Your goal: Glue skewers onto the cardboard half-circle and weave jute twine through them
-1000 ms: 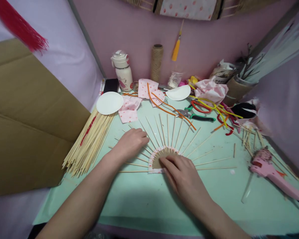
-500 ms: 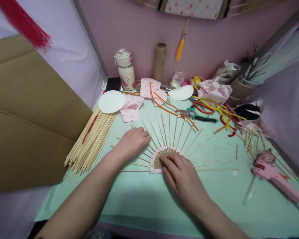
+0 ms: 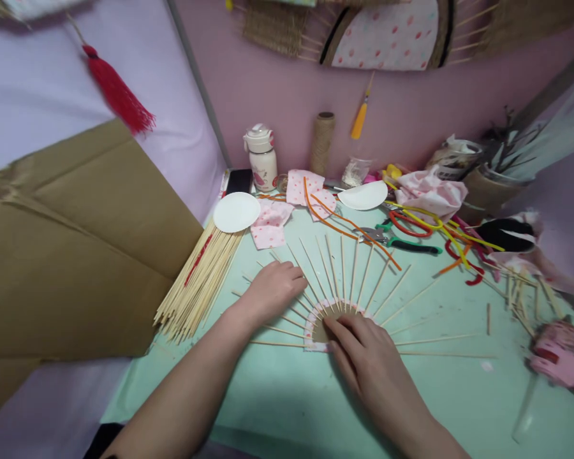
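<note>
On the pale green table lies a half-circle of brown cardboard (image 3: 321, 333), edged with pink-spotted cloth. Thin wooden sticks (image 3: 343, 274) fan out from its curved rim. My left hand (image 3: 278, 287) rests over the sticks on the left side, fingers curled down and together. Its fingertips are partly hidden, so whether it grips a stick cannot be made out. My right hand (image 3: 366, 350) lies on the right part of the cardboard, thumb apart from the forefinger and the fingers bent down onto the piece. It covers the inner ends of several sticks.
A bundle of sticks (image 3: 198, 287) and a large cardboard sheet (image 3: 100, 255) are at left. Behind are a white disc (image 3: 236, 212), a bottle (image 3: 263, 159), a twine spool (image 3: 322, 143), cloth scraps (image 3: 271, 223) and pliers (image 3: 402, 242). A pink glue gun (image 3: 562, 357) lies right.
The view has shifted, so everything sits farther right and lower, with more of the wall hanging showing. Both hands keep nearly the same place over the sticks and cardboard.
</note>
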`<act>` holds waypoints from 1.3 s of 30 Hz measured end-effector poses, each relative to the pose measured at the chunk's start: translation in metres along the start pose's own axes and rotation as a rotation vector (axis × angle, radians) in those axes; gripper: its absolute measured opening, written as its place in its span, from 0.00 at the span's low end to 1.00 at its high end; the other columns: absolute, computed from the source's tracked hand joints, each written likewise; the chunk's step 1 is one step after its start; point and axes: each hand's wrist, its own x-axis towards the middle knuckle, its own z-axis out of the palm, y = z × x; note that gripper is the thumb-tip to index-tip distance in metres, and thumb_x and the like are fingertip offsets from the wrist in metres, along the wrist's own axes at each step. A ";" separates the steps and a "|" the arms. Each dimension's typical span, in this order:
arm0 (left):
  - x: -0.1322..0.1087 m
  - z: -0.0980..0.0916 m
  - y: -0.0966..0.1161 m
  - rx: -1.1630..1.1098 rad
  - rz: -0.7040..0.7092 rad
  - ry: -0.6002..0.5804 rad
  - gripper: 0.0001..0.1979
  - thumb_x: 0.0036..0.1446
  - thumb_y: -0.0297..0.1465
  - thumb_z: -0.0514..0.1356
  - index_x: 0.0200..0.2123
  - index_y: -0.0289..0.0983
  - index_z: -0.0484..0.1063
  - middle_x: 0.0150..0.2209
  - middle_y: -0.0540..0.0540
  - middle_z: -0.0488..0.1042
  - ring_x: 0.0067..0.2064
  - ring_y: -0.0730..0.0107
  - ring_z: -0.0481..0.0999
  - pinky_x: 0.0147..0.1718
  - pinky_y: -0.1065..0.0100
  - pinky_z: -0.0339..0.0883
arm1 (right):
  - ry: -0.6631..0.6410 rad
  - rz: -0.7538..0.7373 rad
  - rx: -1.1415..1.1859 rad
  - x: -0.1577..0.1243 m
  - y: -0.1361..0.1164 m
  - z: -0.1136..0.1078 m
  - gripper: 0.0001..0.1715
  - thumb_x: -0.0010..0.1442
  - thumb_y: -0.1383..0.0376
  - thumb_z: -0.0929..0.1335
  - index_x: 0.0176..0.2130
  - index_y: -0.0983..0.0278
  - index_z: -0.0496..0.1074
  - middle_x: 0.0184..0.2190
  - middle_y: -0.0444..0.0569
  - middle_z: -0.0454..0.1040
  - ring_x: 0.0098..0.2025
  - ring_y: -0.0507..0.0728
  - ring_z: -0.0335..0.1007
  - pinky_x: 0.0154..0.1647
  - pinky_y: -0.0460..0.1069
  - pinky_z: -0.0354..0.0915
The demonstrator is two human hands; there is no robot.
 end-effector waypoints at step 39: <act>0.002 0.007 -0.002 -0.042 0.021 0.039 0.07 0.62 0.30 0.56 0.33 0.37 0.72 0.36 0.47 0.73 0.40 0.64 0.69 0.36 0.63 0.59 | -0.045 0.036 -0.052 0.000 -0.004 0.002 0.17 0.64 0.67 0.62 0.50 0.65 0.72 0.40 0.54 0.71 0.42 0.60 0.65 0.41 0.56 0.64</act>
